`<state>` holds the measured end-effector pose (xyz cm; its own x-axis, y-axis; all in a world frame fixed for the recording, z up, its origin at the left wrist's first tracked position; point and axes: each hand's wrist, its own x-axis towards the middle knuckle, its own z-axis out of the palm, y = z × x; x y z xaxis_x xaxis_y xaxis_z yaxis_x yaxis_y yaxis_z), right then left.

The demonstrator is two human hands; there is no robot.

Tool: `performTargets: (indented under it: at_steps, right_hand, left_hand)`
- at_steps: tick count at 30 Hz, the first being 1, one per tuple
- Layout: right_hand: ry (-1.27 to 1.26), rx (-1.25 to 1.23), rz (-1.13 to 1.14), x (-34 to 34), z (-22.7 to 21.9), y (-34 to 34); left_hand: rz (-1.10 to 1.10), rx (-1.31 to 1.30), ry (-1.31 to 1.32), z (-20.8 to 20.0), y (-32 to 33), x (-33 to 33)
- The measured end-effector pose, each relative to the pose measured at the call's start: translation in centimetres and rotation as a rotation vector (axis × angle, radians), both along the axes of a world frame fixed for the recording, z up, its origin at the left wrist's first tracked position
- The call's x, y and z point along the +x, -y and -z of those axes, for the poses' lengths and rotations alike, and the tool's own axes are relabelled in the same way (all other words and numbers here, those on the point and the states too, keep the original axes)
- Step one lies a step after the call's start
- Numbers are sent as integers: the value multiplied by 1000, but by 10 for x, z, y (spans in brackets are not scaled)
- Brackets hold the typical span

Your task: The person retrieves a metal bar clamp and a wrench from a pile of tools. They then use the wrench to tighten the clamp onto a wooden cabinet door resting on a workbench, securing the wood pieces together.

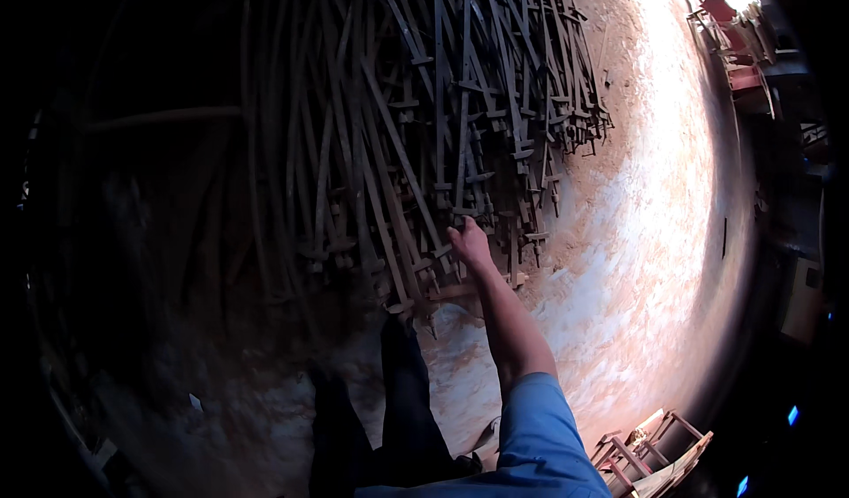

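My right arm, in a blue short sleeve, stretches forward to a big heap of long metal bar clamps. At the near end of the heap my right hand [470,240] is closed on the end of a bar clamp [463,157]; the fingertips are partly hidden. This clamp's bar points away from me among the others. Just left of the hand lies another bar clamp [402,157], sloping toward the hand. My left hand is out of the picture.
More clamps [522,82] lie crowded beyond the hand, jaws and screws jutting out. My dark-trousered legs [407,392] stand at the heap's near edge. Pale dust covers the sunlit floor [619,259] on the right. A wooden frame [654,454] is at the lower right; the left is deep in shadow.
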<state>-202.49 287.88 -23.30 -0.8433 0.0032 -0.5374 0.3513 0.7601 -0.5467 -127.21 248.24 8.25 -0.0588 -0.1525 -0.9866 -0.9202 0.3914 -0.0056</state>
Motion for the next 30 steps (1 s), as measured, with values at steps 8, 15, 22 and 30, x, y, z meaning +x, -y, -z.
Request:
performTargets:
  at_steps: [8,15,22,30]
  right_hand:
    - [24,14,122,-85,76,9]
    - [-104,67,225,-111,78,26]
    - [-231,-20,214,-149,85,56]
    - [-195,-120,310,-148,112,58]
  left_hand:
    - [-1655,281,-162,-28,-49,26]
    - [-1620,260,-166,-30,-80,33]
    - [-1537,238,-178,-25,-78,29]
    - [-1046,24,23,-6,-54,9]
